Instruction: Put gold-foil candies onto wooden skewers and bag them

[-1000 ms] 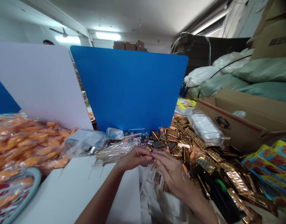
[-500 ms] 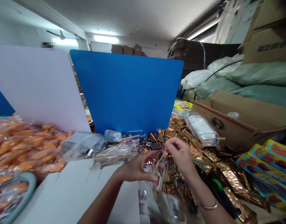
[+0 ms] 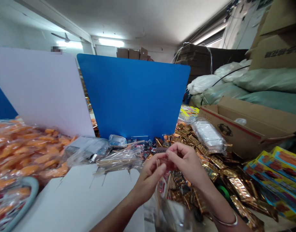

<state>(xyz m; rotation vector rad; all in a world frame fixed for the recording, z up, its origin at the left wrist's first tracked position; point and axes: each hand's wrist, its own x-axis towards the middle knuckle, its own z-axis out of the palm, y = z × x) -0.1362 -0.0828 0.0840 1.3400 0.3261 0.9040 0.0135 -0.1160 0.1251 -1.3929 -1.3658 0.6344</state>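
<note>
My left hand (image 3: 151,175) is closed around a thin wooden stick (image 3: 158,193) and what looks like clear plastic film. Close beside it, my right hand (image 3: 183,158) pinches the edge of the clear plastic (image 3: 168,166) between thumb and finger; its exact shape is blurred. Gold foil packets (image 3: 240,187) lie heaped to the right of my hands, with loose wooden sticks (image 3: 171,184) under them. White card (image 3: 90,196) lies below my left forearm. A bundle of sticks in clear wrap (image 3: 119,158) rests behind the card.
Bagged orange pieces (image 3: 36,148) fill the left side. A blue panel (image 3: 135,96) and a white panel (image 3: 46,90) stand behind. An open cardboard box (image 3: 235,125) and yellow-blue boxes (image 3: 281,174) are at the right. Part of a person's head shows above the white panel.
My left hand has closed from a wide, curved grip and risen slightly. My right hand has come nearer to it, and the plastic between them is now lower and more covered.
</note>
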